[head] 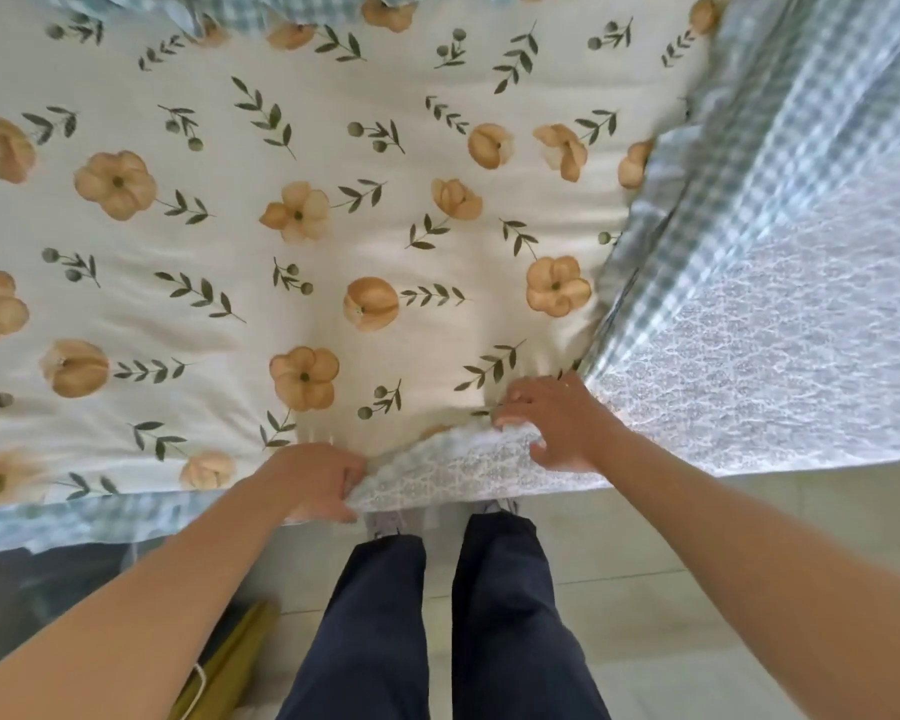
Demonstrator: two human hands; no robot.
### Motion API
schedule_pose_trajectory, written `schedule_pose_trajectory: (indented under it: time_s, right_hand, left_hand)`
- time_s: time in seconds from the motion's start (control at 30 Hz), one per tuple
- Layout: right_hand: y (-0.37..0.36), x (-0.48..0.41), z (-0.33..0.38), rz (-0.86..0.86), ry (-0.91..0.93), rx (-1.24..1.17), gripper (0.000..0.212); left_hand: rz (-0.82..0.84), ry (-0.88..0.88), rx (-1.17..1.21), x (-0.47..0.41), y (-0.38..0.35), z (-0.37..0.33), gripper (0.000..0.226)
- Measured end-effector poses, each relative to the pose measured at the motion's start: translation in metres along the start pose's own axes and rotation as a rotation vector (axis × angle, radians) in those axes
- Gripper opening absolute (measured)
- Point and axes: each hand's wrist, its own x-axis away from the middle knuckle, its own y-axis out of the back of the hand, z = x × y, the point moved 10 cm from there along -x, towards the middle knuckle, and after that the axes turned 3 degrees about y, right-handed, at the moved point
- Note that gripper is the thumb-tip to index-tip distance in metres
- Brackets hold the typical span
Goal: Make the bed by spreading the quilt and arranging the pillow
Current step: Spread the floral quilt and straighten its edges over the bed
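Observation:
A white quilt (302,148) printed with orange flowers and green sprigs lies spread across the bed. Its blue-and-white checked underside (739,163) is folded back along the right. A white lace bed skirt (780,356) hangs at the bed's corner and right side. My left hand (319,480) pinches the quilt's near edge together with the lace at the corner. My right hand (552,423) lies on the quilt's corner, fingers curled over the fabric edge. No pillow is in view.
My legs in dark trousers (437,626) stand on a pale tiled floor (645,553) close against the bed's foot. A yellow-green object (230,662) lies on the floor at lower left, beside a dark gap under the bed (48,584).

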Motion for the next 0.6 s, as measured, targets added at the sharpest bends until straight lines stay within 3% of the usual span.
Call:
schedule_pose_trajectory:
  time_s: [0.13, 0.27, 0.33, 0.43, 0.5, 0.6]
  right_hand:
    - [0.031, -0.003, -0.013, -0.101, -0.096, -0.194, 0.038]
    - [0.073, 0.007, -0.077, -0.281, -0.401, 0.185, 0.043]
    - [0.097, 0.024, -0.115, -0.413, -0.600, 0.236, 0.031]
    - [0.126, 0.045, -0.161, -0.479, -0.786, 0.258, 0.021]
    - [0.133, 0.049, -0.187, -0.469, -0.833, 0.257, 0.033]
    - [0.136, 0.050, -0.223, -0.518, -0.876, 0.159, 0.076]
  left_hand:
    - [-0.273, -0.039, 0.288, -0.001, 0.042, -0.025, 0.015]
    - [-0.498, -0.160, 0.341, -0.007, 0.093, -0.073, 0.011]
    - [-0.560, -0.186, 0.381, -0.014, 0.117, -0.101, 0.019]
    - [-0.612, -0.220, 0.421, -0.030, 0.143, -0.141, 0.022]
    - [-0.617, -0.257, 0.420, -0.040, 0.154, -0.167, 0.026]
    - [-0.601, -0.269, 0.471, -0.056, 0.170, -0.201, 0.039]
